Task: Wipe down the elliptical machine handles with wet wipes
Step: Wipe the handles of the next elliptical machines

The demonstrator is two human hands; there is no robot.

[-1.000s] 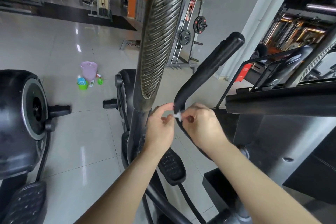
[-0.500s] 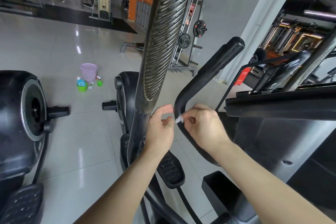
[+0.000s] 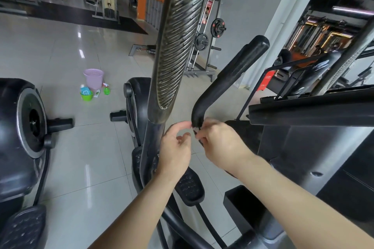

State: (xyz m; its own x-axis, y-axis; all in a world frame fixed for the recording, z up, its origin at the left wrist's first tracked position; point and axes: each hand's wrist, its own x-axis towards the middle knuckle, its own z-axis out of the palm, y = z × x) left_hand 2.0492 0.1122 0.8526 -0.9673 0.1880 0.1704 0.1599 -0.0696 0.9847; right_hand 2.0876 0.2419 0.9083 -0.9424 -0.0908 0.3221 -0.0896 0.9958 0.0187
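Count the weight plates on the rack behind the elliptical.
2. One weight plate sits high on the rack; the other lower-left. The ribbed handle may hide more.

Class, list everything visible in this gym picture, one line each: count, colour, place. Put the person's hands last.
ribbed handle: one, dark grey, upright at centre
curved handle: one, black, right of the ribbed one
wet wipe: one, white, at the curved handle's bend
pedal: one, black, below the hands
basket: one, lilac, floor at left
bowl: one, green, in front of the basket
spray bottle: one, green, right of the basket
weight plates: two, black, rack behind
neighbouring machine: one, black, far left
left hand: one, fingers loosely curled, beside the wipe
right hand: one, pinching the wipe at the curved handle
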